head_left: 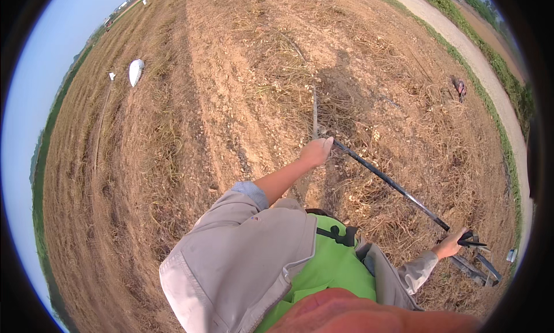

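A long, flat black drip tape (392, 184) is stretched taut between my two hands, slanting down to the right. My left hand (316, 152), in front of me, is closed round it. Beyond that hand the drip tape shows pale in the sunlight and runs away from me along the ground. My right hand (450, 245), low at the right, grips the other end of the taut stretch. Folded lengths of the drip tape (470, 269) hang beside and below that hand. The fingertips of my right hand are partly hidden.
Dry pulled plants with pale pods (375, 136) lie in rows over brown soil. A white sack (136, 72) stands far left, near another thin strip (104, 119) on the ground. At the right are a dark reddish bag (460, 89) and a pale track (450, 24) edged with grass.
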Motion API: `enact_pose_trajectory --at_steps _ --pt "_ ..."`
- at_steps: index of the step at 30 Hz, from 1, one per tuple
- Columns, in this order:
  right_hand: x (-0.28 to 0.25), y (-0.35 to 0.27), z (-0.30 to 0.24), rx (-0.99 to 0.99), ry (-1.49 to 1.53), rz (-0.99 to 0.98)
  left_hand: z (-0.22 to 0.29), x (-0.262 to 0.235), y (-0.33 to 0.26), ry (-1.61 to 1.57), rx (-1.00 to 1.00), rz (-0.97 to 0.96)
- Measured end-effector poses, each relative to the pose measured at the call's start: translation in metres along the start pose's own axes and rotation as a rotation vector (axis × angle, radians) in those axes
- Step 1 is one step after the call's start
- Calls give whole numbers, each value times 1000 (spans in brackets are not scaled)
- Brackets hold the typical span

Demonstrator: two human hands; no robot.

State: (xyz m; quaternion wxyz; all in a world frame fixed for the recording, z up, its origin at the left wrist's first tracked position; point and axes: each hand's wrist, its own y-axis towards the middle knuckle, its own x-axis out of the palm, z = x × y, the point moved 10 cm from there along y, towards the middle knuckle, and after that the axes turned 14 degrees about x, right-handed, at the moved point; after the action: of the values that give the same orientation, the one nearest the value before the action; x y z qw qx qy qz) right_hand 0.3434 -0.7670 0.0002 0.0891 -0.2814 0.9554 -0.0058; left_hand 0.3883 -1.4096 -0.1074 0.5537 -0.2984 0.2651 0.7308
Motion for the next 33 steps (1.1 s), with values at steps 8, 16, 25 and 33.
enact_pose_trajectory --at_steps 8,16,25,33 --pt "260 -305 59 -130 -277 -1186 79 -41 -35 -650 -104 322" --pt "277 -413 35 -144 -262 -1507 -11 -65 -30 -1132 -439 576" --pt "238 -213 -12 -451 -443 -652 -72 -166 -18 -664 -146 588" --pt "237 -286 3 -565 -595 -766 45 -120 -12 13 203 752"
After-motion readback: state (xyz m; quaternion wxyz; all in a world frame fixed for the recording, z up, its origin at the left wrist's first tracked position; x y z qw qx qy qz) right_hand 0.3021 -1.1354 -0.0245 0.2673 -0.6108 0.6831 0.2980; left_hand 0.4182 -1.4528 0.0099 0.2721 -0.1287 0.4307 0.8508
